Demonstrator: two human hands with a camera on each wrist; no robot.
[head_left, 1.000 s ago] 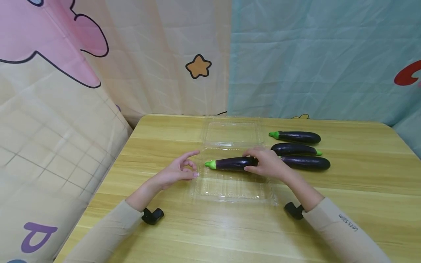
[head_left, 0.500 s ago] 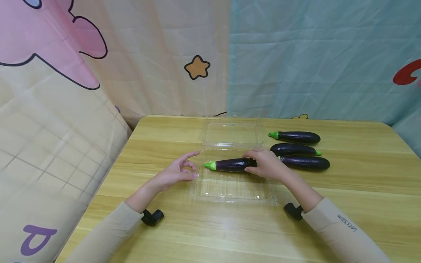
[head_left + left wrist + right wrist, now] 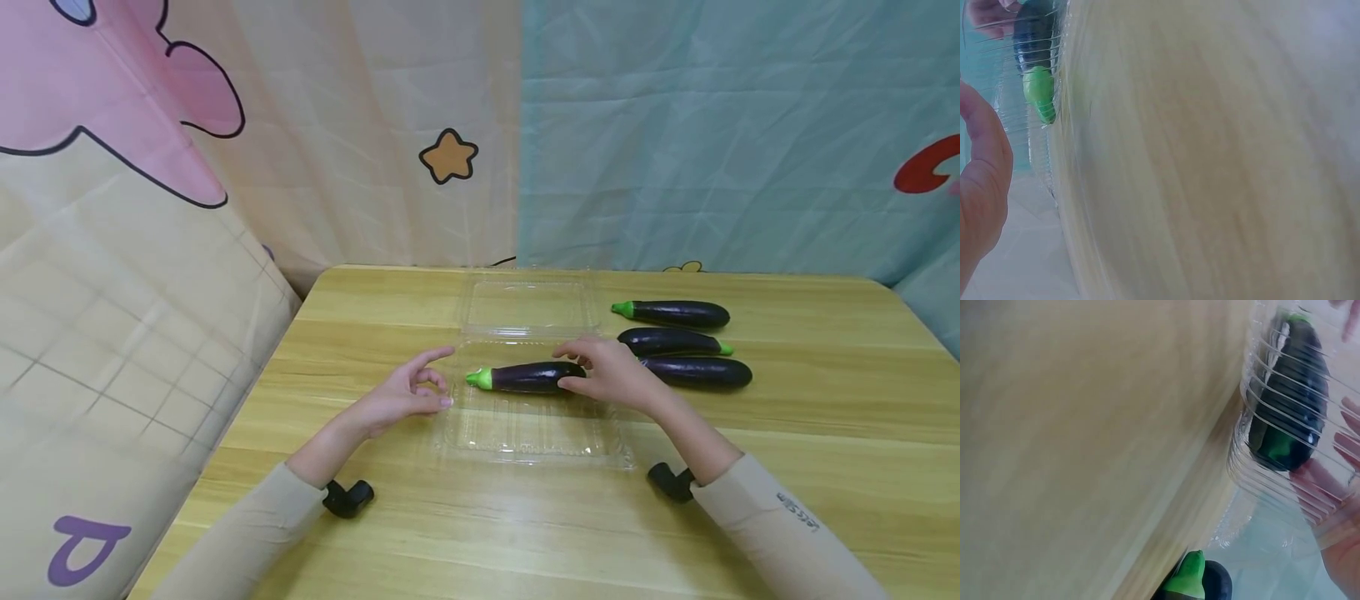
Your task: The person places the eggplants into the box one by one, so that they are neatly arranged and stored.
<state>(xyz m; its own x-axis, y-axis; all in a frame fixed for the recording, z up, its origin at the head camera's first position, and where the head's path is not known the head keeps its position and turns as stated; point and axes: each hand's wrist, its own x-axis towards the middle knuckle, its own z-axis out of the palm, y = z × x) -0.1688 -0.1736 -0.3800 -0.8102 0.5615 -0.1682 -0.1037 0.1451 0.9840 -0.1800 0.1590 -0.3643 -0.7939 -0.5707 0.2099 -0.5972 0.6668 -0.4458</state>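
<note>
Right hand [image 3: 611, 372] is loosening slightly around the round end of the eggplant [image 3: 525, 377] since the earlier frame; left hand [image 3: 402, 396] is keeping its place. Right fingers are parting from the skin; the thumb is sitting close against the near side, and whether it is touching I cannot tell. Left hand is pinching nothing: index stretching out, other fingers curling loosely, just beside the left edge of the tray [image 3: 532, 435].

Progress, as I am judging it: early. One eggplant is lying in the tray, in the half nearer the lid [image 3: 532, 305], stem pointing left. Three more are lying outside, on the bench [image 3: 832, 433] to the right: a far one [image 3: 681, 313], a middle one [image 3: 667, 340] and a near one [image 3: 699, 372], its stem end mostly hiding behind the right hand. Those three are remaining, I am supposing. Lid is lying open beyond the tray, so I am counting closing as undone.
</note>
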